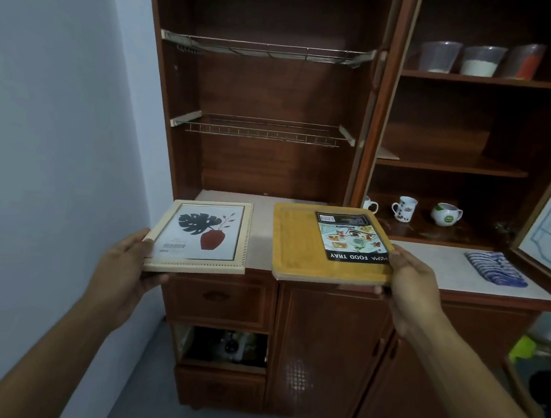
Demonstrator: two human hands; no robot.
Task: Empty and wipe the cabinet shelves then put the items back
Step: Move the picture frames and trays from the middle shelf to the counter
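The left hand (pixel 126 262) grips the near-left corner of a cream-framed leaf-and-vase picture (pixel 203 236), thumb on top. The right hand (pixel 410 287) clasps the near-right corner of a yellow wooden food tray (pixel 297 244), both held over the brown wooden cabinet's (pixel 277 92) pale counter (pixel 445 267).

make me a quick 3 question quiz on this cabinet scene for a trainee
1. True or false: the left hand grips the picture frame by its left edge.
2. What does the right hand hold? A) a dinner plate B) a yellow food tray C) a laptop
3. Fill in: ___ plastic containers stand on the top right shelf.

Key: 1 true; 2 B; 3 three
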